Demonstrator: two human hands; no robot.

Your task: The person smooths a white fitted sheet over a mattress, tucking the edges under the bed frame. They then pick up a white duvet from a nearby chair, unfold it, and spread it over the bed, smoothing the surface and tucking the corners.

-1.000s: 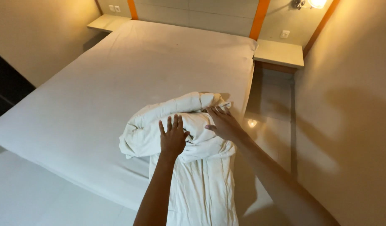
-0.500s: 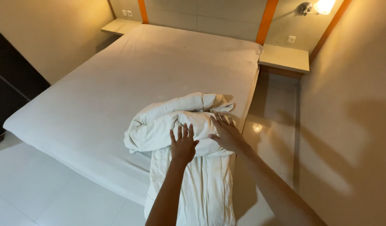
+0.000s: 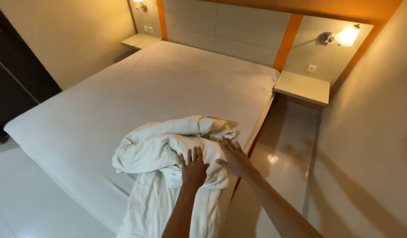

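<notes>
Bunched white duvet [image 3: 168, 150] on bed [image 3: 124, 97] corner, long axis toward viewer, tail overhanging. Both hands flat, fingers spread, holding nothing.

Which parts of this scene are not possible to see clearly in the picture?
- Head view: left hand and right hand lie flat on the bundled white duvet; their palms are hidden.
- The duvet's hanging end is cut off by the bottom edge.
- The bed under the bundle is covered.
- The wall lamp glares; detail is lost.

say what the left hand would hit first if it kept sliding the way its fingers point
The left hand lies flat on the crumpled white duvet, fingers pointing up the bed. Going on, it would probably first meet the duvet's raised fold just ahead, then the flat white bed sheet; depth is unclear.
</notes>
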